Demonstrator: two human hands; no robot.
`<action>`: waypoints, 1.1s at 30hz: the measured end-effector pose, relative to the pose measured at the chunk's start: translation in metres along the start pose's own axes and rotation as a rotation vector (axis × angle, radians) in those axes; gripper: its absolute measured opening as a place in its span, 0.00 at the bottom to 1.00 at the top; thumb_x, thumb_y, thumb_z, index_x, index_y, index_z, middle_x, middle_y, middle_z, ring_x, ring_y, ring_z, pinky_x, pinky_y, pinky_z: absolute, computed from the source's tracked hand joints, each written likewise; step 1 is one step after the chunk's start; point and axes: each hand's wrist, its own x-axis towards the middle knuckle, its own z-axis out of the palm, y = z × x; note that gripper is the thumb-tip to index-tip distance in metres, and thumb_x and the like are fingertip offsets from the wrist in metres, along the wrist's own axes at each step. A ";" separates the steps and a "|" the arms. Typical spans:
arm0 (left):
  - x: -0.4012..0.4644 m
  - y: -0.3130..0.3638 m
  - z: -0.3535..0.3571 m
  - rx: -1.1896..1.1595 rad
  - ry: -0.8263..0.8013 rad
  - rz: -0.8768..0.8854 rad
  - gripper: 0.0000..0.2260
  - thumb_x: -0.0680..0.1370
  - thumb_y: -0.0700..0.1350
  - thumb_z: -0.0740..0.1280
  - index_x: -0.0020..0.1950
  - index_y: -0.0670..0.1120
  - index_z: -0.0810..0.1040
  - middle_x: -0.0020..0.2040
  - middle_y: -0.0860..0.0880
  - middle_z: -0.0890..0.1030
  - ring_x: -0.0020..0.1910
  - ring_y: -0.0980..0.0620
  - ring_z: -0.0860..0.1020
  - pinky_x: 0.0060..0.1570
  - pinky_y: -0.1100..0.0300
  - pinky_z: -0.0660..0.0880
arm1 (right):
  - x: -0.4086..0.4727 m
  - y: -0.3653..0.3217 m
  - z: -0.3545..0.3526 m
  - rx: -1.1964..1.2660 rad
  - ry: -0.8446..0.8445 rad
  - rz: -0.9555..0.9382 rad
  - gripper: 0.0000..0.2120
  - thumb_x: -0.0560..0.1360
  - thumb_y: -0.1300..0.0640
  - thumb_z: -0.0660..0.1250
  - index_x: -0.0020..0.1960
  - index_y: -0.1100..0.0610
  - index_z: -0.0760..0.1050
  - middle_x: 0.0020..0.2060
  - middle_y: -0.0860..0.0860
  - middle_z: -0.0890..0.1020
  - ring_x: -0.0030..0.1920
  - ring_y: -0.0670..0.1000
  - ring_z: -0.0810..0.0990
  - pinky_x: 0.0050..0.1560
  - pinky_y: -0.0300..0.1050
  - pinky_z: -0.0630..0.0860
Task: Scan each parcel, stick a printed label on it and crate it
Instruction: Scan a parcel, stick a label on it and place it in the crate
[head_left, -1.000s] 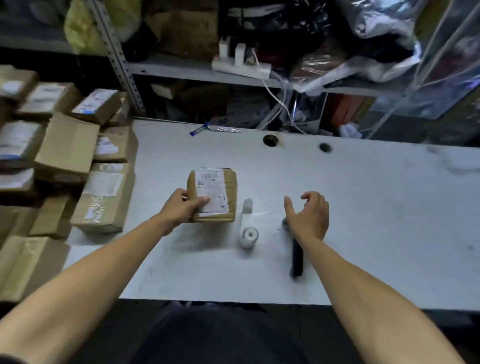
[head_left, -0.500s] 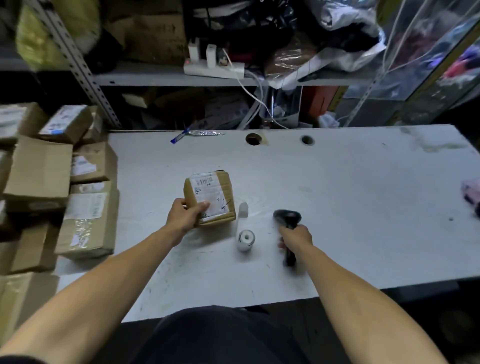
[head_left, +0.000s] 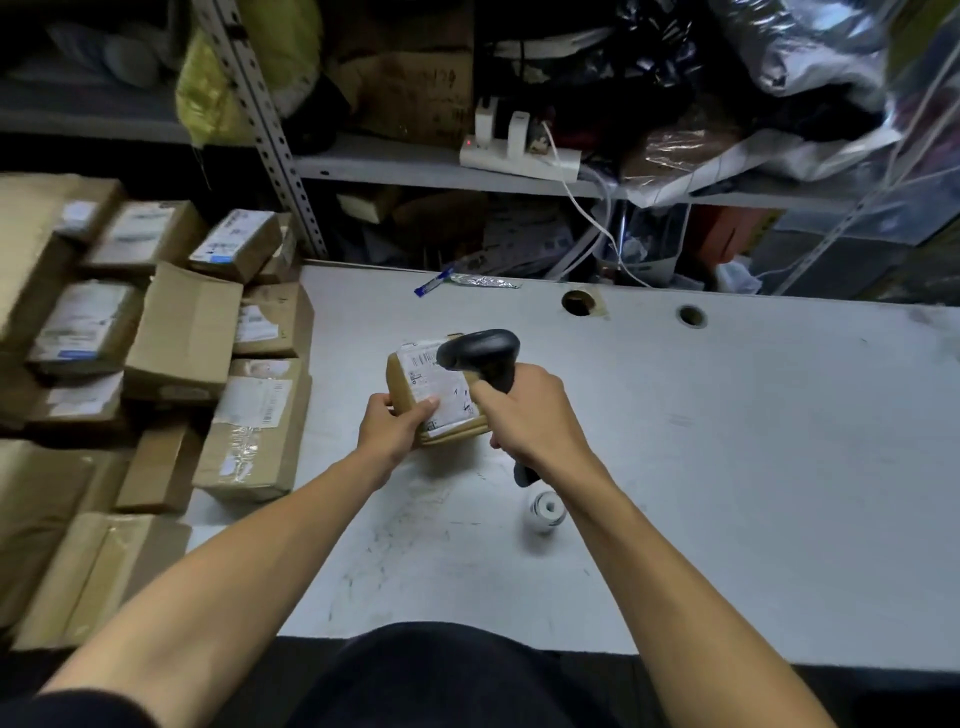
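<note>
A small brown cardboard parcel (head_left: 453, 410) with a white shipping label on top is held above the white table (head_left: 727, 441). My left hand (head_left: 395, 423) grips its left side, thumb on the label. My right hand (head_left: 530, 415) grips the handle of a black barcode scanner (head_left: 480, 353), whose head hangs over the parcel's label. A small white roll of labels (head_left: 543, 512) lies on the table just below my right wrist.
Several taped cardboard parcels (head_left: 171, 353) are heaped at the table's left end. A blue pen (head_left: 434, 283) and a foil wrapper lie near the far edge, beside two cable holes (head_left: 577, 302). Behind stands a cluttered metal shelf with a power strip (head_left: 519, 156).
My right hand closed on the scanner, lifted it off the table and brought it left over the parcel. My left hand raised and tilted the parcel slightly.
</note>
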 end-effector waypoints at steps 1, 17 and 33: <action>0.002 -0.001 -0.001 -0.003 -0.001 -0.002 0.27 0.73 0.55 0.77 0.64 0.47 0.69 0.58 0.47 0.79 0.56 0.47 0.80 0.59 0.44 0.79 | 0.000 0.000 0.002 -0.018 0.001 -0.004 0.18 0.74 0.42 0.62 0.35 0.55 0.71 0.32 0.57 0.80 0.31 0.62 0.84 0.22 0.48 0.75; -0.014 0.001 0.007 0.627 0.270 0.188 0.38 0.76 0.60 0.71 0.78 0.45 0.60 0.74 0.41 0.62 0.72 0.40 0.63 0.72 0.44 0.64 | 0.006 0.139 -0.027 -0.052 0.259 0.384 0.11 0.76 0.45 0.62 0.45 0.54 0.72 0.41 0.53 0.83 0.40 0.54 0.83 0.43 0.50 0.80; -0.061 -0.023 0.101 1.031 -0.570 0.730 0.15 0.77 0.55 0.68 0.63 0.55 0.75 0.54 0.54 0.81 0.52 0.50 0.78 0.43 0.56 0.72 | -0.041 0.218 -0.015 -0.043 0.245 0.591 0.22 0.79 0.50 0.66 0.68 0.61 0.69 0.65 0.60 0.70 0.59 0.58 0.74 0.58 0.50 0.76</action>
